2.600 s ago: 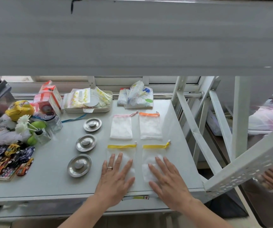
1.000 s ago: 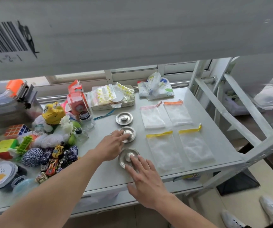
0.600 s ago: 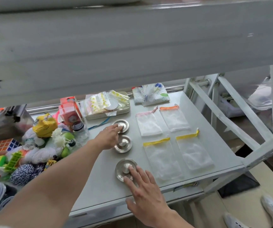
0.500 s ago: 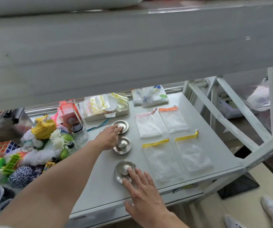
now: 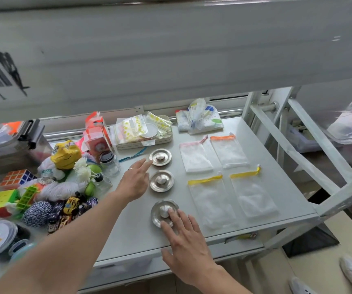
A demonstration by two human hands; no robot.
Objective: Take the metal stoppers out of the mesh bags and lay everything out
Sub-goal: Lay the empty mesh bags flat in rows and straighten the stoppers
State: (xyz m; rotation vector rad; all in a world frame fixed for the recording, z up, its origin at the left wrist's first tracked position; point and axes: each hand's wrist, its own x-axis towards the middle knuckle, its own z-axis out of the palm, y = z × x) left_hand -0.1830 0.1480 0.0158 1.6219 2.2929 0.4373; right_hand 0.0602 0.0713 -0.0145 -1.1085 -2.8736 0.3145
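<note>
While three stoppers lie in a column at frame centre, far, middle and near, four mesh bags are spread flat in a two-by-two block to their right on the table. All bags appear empty. The left hand is held open with nothing grasped, one fingertip at the far stopper's rim; actual contact cannot be told. The right hand is spread open, fingertips resting on the near stopper, not clasping it.

Handling, judged: stoppers are taken as rigid, smooth, likely slippery steel discs with some weight; the raised central knob is the best pinch point, since the thin rim lies flush. Bags are judged light and limp, best lifted by the coloured top band.
</note>
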